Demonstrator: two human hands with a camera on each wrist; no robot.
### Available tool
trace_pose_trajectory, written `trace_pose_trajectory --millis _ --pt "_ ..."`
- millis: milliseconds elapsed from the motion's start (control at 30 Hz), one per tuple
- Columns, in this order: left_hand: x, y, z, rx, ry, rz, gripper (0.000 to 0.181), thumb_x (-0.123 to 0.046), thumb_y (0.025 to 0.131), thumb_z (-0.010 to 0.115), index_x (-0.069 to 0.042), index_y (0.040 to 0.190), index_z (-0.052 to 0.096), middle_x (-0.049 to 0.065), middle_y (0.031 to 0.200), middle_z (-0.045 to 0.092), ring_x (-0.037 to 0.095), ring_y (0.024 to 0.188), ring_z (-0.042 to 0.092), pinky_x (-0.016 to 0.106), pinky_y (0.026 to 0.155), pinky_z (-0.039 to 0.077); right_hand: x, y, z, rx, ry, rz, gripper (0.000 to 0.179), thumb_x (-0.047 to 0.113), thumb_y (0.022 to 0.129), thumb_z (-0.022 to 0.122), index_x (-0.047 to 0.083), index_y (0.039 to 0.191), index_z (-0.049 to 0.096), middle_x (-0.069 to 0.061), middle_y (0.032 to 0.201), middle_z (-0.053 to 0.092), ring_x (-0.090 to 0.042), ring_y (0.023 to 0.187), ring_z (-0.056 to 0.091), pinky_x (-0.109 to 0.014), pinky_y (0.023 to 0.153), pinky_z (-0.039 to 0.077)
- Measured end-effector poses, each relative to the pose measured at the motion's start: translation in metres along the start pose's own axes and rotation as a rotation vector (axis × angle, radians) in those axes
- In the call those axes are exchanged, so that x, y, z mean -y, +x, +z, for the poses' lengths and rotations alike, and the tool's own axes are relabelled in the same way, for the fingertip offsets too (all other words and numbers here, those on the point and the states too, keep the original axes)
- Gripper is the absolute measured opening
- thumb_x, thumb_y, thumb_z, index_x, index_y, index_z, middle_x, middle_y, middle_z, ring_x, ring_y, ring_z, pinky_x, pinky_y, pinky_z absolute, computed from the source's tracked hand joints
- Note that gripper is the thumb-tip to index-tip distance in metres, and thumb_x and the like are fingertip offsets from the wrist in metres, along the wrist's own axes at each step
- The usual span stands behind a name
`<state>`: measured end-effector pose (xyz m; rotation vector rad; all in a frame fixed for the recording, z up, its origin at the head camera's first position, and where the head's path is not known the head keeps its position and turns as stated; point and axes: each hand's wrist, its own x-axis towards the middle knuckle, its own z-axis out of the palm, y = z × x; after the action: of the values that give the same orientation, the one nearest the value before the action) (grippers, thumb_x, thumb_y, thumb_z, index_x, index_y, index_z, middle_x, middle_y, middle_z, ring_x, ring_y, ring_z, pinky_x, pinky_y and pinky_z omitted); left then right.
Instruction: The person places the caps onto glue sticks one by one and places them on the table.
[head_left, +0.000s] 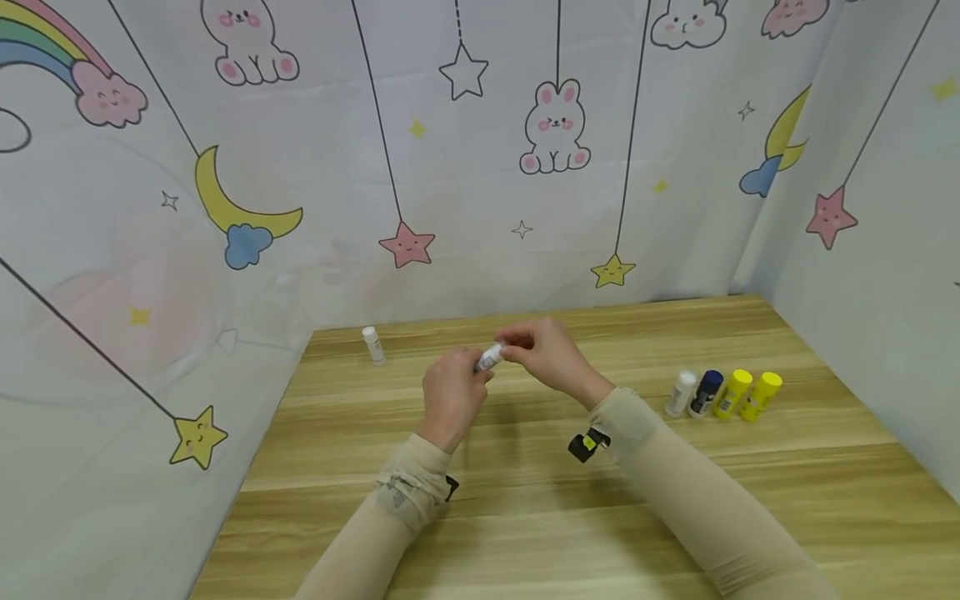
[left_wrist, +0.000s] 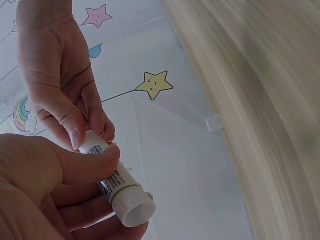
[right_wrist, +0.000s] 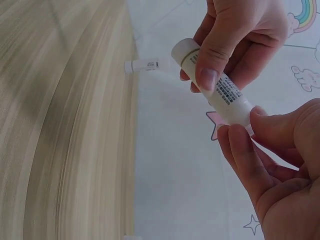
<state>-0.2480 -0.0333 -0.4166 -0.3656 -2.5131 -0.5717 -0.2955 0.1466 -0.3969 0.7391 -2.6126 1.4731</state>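
Observation:
Both hands hold one white glue stick [head_left: 490,357] with dark print, tilted above the wooden table. Around its middle my left hand [head_left: 453,396] is curled, the thumb [left_wrist: 95,165] lying along the printed label. Past that grip, in the left wrist view, one end of the tube with its wide white rim points toward the camera. My right hand [head_left: 551,354] pinches the opposite end between thumb and fingertips, as the right wrist view shows; those fingers [right_wrist: 240,142] partly cover that end. A second white glue stick [head_left: 374,347] stands upright at the table's back left.
To the right stands a row of upright glue sticks: a white one [head_left: 681,394], a dark blue one [head_left: 706,394] and two yellow ones [head_left: 732,394]. A printed white curtain [head_left: 465,183] hangs behind the wooden table [head_left: 525,533] and along its sides.

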Motion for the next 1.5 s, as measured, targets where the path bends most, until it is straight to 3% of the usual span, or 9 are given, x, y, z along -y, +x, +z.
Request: trace_pose_trajectory --millis 300,467,633,900,1167,1300,1500 --pt "-0.007 -0.002 -0.004 -0.002 0.094 0.019 0.015 -0.012 0.079 0.087 -0.006 0.088 0.077 0.005 0.074 0.066 0.021 0.061 0.063 0.037 0.053 0.052 0.002 0.000 0.004 -0.005 0.015 0.004 0.016 0.011 0.092 0.075 0.012 0.107 0.078 0.003 0.095 0.073 -0.015 0.083 0.070 -0.032 0.069 0.058" --pt "-0.009 -0.003 -0.003 -0.022 0.154 0.041 0.018 -0.015 0.078 0.088 -0.006 0.088 0.076 0.006 0.076 0.067 0.022 0.060 0.064 0.037 0.051 0.053 0.002 0.000 0.002 0.040 0.013 -0.005 0.017 0.009 0.094 0.072 0.011 0.110 0.077 0.002 0.098 0.073 -0.016 0.085 0.069 -0.033 0.071 0.058" --pt "-0.010 -0.001 0.001 -0.030 0.094 0.054 0.022 -0.016 0.079 0.088 -0.006 0.094 0.078 0.007 0.082 0.071 0.020 0.065 0.067 0.035 0.056 0.055 -0.001 -0.001 -0.008 0.066 0.008 0.002 0.023 0.012 0.095 0.071 0.012 0.118 0.074 0.002 0.103 0.071 -0.014 0.088 0.069 -0.037 0.075 0.058" --pt "-0.006 0.000 0.006 -0.005 0.027 0.034 0.026 -0.019 0.080 0.088 -0.011 0.102 0.076 0.003 0.087 0.073 0.019 0.069 0.067 0.036 0.057 0.054 -0.007 -0.003 -0.013 0.033 0.000 -0.018 0.017 0.021 0.093 0.075 0.020 0.110 0.076 0.005 0.100 0.072 -0.015 0.086 0.069 -0.035 0.072 0.057" --pt "0.012 -0.004 0.005 0.120 0.009 -0.097 0.048 -0.029 0.082 0.086 -0.013 0.124 0.071 0.006 0.113 0.073 0.024 0.088 0.070 0.040 0.062 0.055 -0.016 -0.006 -0.019 0.053 -0.049 -0.049 0.013 0.014 0.091 0.077 0.013 0.103 0.076 0.002 0.094 0.072 -0.014 0.083 0.069 -0.032 0.071 0.058" --pt "0.022 -0.003 0.004 0.092 0.019 -0.094 0.043 -0.028 0.085 0.083 -0.012 0.123 0.072 0.008 0.113 0.073 0.023 0.080 0.070 0.038 0.058 0.055 -0.022 -0.011 -0.023 0.075 -0.124 -0.039 0.013 0.013 0.090 0.078 0.009 0.102 0.076 0.002 0.093 0.071 -0.012 0.082 0.068 -0.030 0.071 0.057" --pt "0.039 -0.002 0.006 -0.002 0.027 -0.065 0.032 -0.023 0.088 0.081 -0.010 0.116 0.074 0.008 0.111 0.073 0.017 0.057 0.061 0.033 0.049 0.050 -0.028 -0.020 -0.028 0.105 -0.187 -0.016 0.013 0.011 0.090 0.077 0.010 0.102 0.076 0.002 0.092 0.071 -0.015 0.081 0.067 -0.030 0.066 0.056"
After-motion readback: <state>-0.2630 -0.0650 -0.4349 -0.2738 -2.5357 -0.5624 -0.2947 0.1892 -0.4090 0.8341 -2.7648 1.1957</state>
